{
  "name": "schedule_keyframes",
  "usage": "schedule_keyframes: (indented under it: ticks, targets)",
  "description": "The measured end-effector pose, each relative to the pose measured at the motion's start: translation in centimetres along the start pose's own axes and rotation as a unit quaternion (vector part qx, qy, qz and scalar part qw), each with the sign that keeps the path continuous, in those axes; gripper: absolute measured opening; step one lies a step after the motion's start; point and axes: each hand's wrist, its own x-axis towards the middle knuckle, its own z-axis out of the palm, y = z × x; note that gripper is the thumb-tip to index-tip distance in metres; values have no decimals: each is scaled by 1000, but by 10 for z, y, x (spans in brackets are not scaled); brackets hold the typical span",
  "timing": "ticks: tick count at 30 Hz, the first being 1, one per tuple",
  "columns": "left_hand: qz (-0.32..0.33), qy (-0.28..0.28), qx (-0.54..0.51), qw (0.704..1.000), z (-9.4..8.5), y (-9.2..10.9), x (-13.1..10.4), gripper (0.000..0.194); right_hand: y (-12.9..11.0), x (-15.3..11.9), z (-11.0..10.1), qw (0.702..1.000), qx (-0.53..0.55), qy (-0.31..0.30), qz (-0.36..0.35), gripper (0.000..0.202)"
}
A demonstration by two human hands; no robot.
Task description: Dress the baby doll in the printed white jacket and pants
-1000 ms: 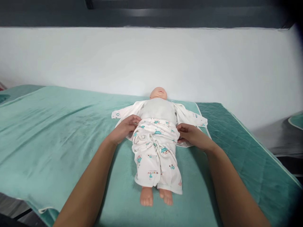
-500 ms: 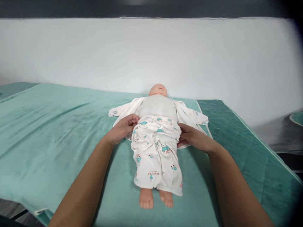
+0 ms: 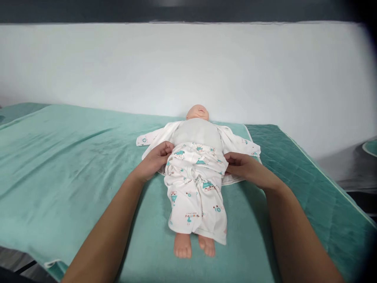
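Note:
A baby doll (image 3: 198, 112) lies on its back with its feet towards me. White printed baby pants (image 3: 196, 188) cover its legs up to the waist, and both bare feet stick out below the cuffs. Under its body a white printed jacket (image 3: 238, 144) lies spread open with the sleeves out to the sides. On the left edge of the waistband, my left hand (image 3: 155, 158) is closed with the cloth pinched in its fingers. My right hand (image 3: 249, 168) pinches the pants at the opposite side; its fingertips are partly hidden by the fabric.
A light green blanket (image 3: 73, 169) with soft wrinkles spreads over the surface. To the right lies a darker green quilted pad (image 3: 303, 188). Behind the doll's head rises a white wall (image 3: 182, 63).
My right hand has shifted slightly outward, drawing the right side of the pants with it. The left hand stays at the waistband almost unmoved.

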Motion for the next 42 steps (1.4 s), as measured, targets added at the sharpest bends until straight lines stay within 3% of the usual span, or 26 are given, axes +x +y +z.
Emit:
schedule_keyframes:
  ticks: [4,8,14,17,21,26,30,32,35,42]
  targets:
    - [-17,-16,36,999,0,3,-2,17,3,1,-6,998,-31,16,-44,16]
    - [0,12,65,998,-1,3,-2,15,7,4,-6,994,-37,45,-88,18]
    - [135,95,101,981,-1,0,4,10,4,7,3,994,-44,35,-97,22]
    - [138,115,92,979,0,-2,6,12,0,7,8,989,-59,49,-126,23]
    - [107,144,71,981,1,-6,11,17,1,9,13,979,-71,105,-160,25]
    - [106,172,61,977,3,-11,27,18,9,22,19,967,-54,222,-112,27]
    - [56,218,17,974,5,-15,36,17,14,36,24,934,-48,346,-80,28]
    - [34,228,-18,973,7,-18,37,19,17,42,25,923,-56,375,-70,29]
    - [34,234,3,972,7,-21,36,18,25,45,23,933,-66,348,-65,29]
    - [-5,179,64,982,3,-21,35,25,32,44,15,971,-30,233,-48,20]
